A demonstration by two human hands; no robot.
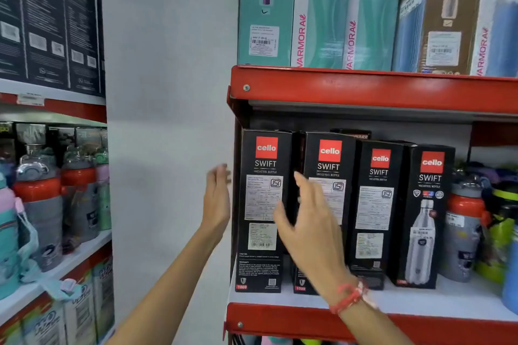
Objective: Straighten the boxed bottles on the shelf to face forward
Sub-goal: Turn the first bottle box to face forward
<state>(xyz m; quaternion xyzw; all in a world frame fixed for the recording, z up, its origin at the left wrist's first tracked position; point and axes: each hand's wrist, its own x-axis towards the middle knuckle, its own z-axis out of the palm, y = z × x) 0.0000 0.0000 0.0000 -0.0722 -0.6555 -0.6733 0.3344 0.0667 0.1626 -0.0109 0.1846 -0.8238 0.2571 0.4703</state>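
Four tall black cardboard bottle boxes (344, 210) stand in a row on the red metal shelf (364, 316). Your left hand (217, 199) hovers open beside the leftmost box (262, 210), fingers spread. Your right hand (311, 227) is open in front of the second box (329, 165), gripping nothing.

A shop: red shelves (364, 87) stocked with boxed bottles (378, 204) (barcode labels showing).
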